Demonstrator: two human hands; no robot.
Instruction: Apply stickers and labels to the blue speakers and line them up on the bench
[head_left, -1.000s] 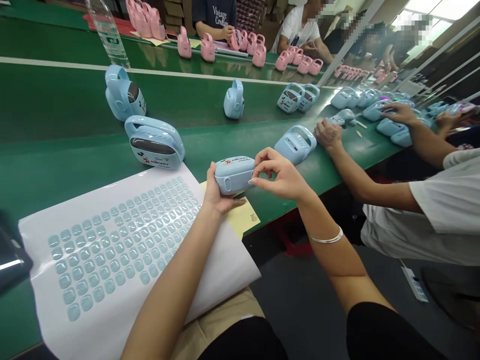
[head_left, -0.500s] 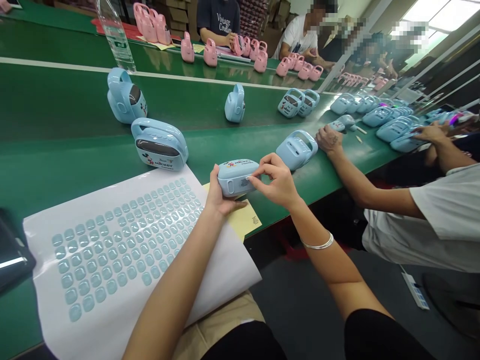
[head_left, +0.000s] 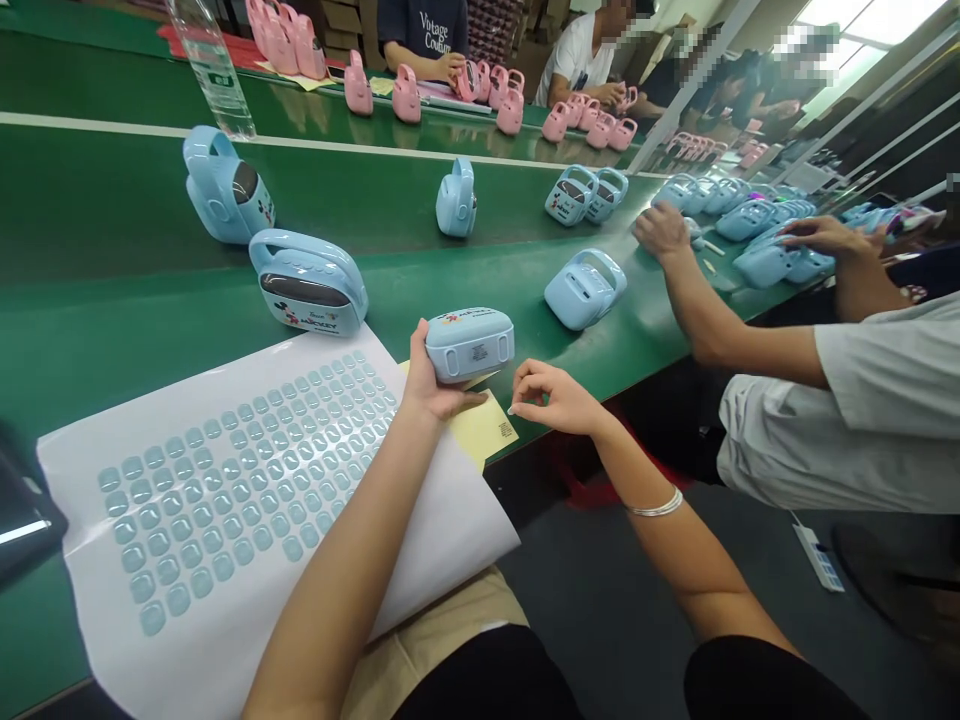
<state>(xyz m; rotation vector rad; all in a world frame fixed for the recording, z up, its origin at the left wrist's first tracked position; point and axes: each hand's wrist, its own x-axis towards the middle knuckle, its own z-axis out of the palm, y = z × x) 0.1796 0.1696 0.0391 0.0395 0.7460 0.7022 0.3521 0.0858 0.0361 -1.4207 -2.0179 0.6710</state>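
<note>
My left hand (head_left: 429,385) grips a light blue portable speaker (head_left: 469,345), tipped so that its underside faces me. On that underside a small grey printed label (head_left: 478,353) sits between two oblong outlines. My right hand (head_left: 553,398) is apart from the speaker, just right of it and lower. Its fingers are curled in towards the thumb, and nothing shows in them. Under my left forearm lies a white sheet (head_left: 247,470) bearing rows of pale blue translucent rounded-square stickers. Yellow paper (head_left: 487,430) with small print lies below the speaker.
Another blue speaker (head_left: 309,283) stands behind the sheet, and one with a raised handle (head_left: 585,290) is to the right. More stand farther back. A plastic bottle (head_left: 215,80) is far left. At right, a co-worker's hand (head_left: 661,230) reaches over the green table (head_left: 360,210).
My right hand has let go of the speaker's underside and moved down and away, uncovering the label. My left hand still holds the speaker. The co-worker's hands have shifted.
</note>
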